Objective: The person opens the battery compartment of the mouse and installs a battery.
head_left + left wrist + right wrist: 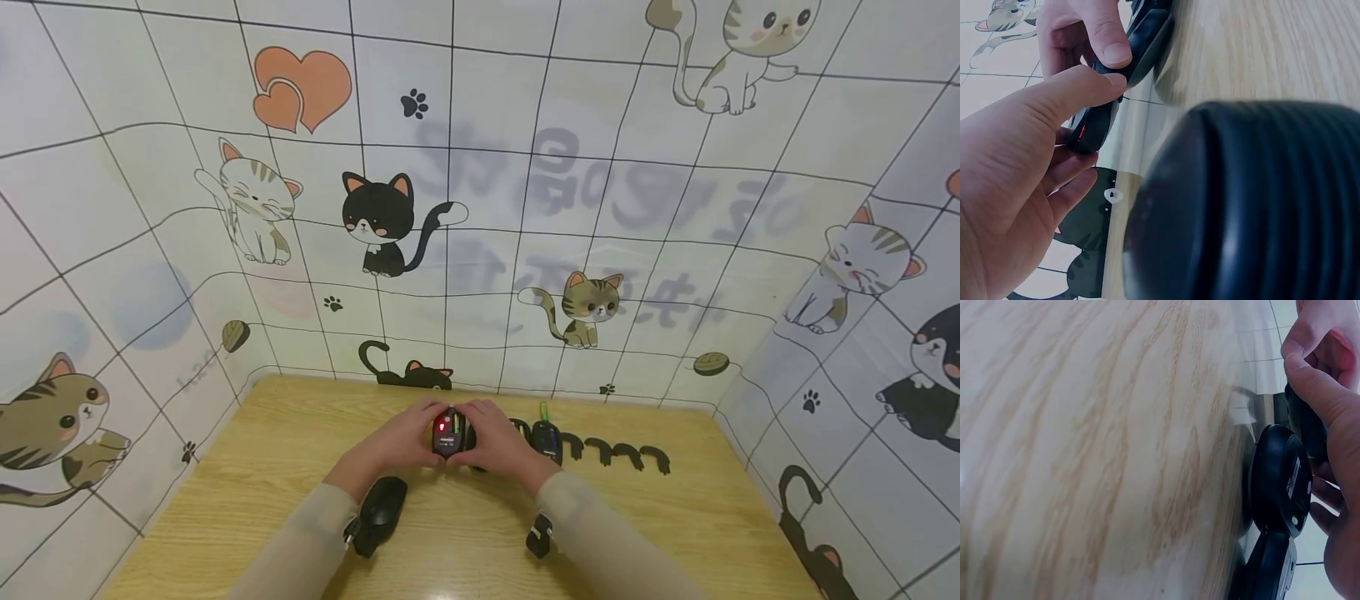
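Both hands hold a small black electronic device [448, 443] upright close over the table, its front showing a lit red light. My left hand [401, 435] grips its left side; in the left wrist view the thumb lies along the black casing [1094, 122], fingers behind. From the right, my right hand [495, 437] pinches it, with thumb tip near the left thumb. In the right wrist view, the device [1305, 422] is partly covered by the hands. Just beside the right hand stands another black device [1279, 478] with a label, with a further one [1272, 565] next to it.
Right of the hands stands a black device with a green antenna [546, 437], then several curved black pieces [628, 455] in a row. A rounded black object [384, 504], ribbed in the left wrist view, is by my left wrist. Cat-printed walls enclose the wooden table [300, 417].
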